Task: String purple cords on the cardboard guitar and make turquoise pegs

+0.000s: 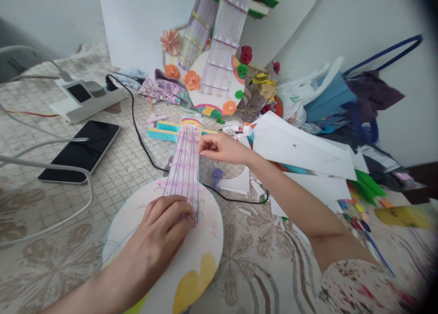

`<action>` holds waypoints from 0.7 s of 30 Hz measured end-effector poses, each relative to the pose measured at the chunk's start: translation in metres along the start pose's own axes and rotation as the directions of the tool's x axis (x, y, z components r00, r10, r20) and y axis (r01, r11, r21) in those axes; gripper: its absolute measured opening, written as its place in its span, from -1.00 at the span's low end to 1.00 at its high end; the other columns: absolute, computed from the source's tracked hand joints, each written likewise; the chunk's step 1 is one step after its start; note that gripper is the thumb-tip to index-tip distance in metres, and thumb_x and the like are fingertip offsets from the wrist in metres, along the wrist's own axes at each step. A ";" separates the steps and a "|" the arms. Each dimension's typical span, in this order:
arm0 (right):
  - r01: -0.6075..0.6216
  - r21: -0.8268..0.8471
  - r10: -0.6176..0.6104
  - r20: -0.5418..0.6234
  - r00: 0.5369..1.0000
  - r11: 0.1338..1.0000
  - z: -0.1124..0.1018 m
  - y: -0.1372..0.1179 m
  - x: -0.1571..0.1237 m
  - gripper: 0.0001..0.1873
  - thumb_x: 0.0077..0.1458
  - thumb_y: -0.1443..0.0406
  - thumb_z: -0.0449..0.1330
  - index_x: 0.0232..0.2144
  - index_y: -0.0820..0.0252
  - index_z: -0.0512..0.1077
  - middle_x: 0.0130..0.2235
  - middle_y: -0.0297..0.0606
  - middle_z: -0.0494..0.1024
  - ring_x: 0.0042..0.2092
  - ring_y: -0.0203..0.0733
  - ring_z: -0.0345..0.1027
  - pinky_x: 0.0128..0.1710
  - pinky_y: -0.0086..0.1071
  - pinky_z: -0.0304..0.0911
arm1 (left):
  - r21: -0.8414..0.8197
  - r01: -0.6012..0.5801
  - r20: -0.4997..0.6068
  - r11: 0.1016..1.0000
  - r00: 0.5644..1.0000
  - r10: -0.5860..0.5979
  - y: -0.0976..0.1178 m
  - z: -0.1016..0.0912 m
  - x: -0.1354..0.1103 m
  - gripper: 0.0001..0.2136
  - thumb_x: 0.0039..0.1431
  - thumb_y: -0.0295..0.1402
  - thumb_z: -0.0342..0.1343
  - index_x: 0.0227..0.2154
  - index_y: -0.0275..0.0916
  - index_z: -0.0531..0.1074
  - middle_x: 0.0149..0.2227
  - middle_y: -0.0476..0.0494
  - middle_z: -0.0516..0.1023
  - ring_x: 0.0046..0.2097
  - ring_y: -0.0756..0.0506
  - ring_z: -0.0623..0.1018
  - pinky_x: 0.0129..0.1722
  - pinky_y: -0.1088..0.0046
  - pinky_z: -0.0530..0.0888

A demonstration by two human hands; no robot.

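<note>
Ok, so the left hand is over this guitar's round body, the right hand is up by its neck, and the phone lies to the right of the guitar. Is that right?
Not quite: the head view shows the phone to the left of the guitar. The left hand over its round body and the right hand by its neck are correct.

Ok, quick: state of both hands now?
Left hand: bent over the strings of the guitar; grip can't be told.
Right hand: curled beside the neck; can't tell whether it holds anything.
</note>
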State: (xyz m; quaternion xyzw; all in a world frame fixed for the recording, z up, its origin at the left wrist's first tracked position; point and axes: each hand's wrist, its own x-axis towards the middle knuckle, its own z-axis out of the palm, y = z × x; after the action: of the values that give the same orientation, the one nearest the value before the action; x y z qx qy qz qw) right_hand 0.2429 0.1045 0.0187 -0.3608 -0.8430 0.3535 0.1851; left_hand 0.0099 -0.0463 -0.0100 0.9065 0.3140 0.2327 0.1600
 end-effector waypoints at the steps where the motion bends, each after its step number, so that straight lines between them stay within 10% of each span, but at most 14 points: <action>1: 0.018 -0.033 -0.019 -0.015 1.000 0.999 0.000 0.001 0.001 -0.98 0.02 0.39 0.12 -0.43 0.25 0.35 -0.51 -0.42 0.35 -0.48 -0.40 0.18 -0.46 -0.50 0.10 | 0.000 0.001 -0.003 1.000 1.000 -0.001 0.000 0.000 0.000 -0.79 0.24 -0.54 -0.05 -0.16 -0.20 0.40 -0.07 -0.18 0.44 0.05 -0.21 0.34 -0.04 0.14 0.38; 12: 0.055 -0.152 -0.065 -0.062 0.996 0.987 -0.007 0.007 0.010 -0.94 0.04 0.38 0.14 -0.46 0.27 0.35 -0.45 -0.36 0.40 -0.40 -0.34 0.22 -0.36 -0.45 0.08 | -0.030 0.001 0.004 1.000 1.000 -0.001 -0.001 0.001 -0.001 -0.76 0.24 -0.60 -0.07 -0.13 -0.21 0.36 -0.04 -0.18 0.41 0.05 -0.21 0.30 -0.03 0.12 0.33; 21: -0.010 0.100 0.010 0.000 1.000 0.995 -0.011 0.018 0.017 -0.91 0.03 0.34 0.17 -0.45 0.24 0.30 -0.43 -0.40 0.35 -0.52 -0.44 0.16 -0.58 -0.54 0.15 | -0.011 -0.007 0.004 1.000 1.000 0.007 0.000 0.000 0.001 -0.78 0.23 -0.59 -0.04 -0.13 -0.21 0.35 -0.05 -0.17 0.40 0.05 -0.21 0.30 -0.03 0.13 0.32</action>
State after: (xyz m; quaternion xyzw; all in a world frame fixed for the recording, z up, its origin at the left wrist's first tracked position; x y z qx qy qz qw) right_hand 0.2459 0.1309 0.0141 -0.3552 -0.8225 0.3959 0.2013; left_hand 0.0106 -0.0455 -0.0102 0.9072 0.3090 0.2329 0.1648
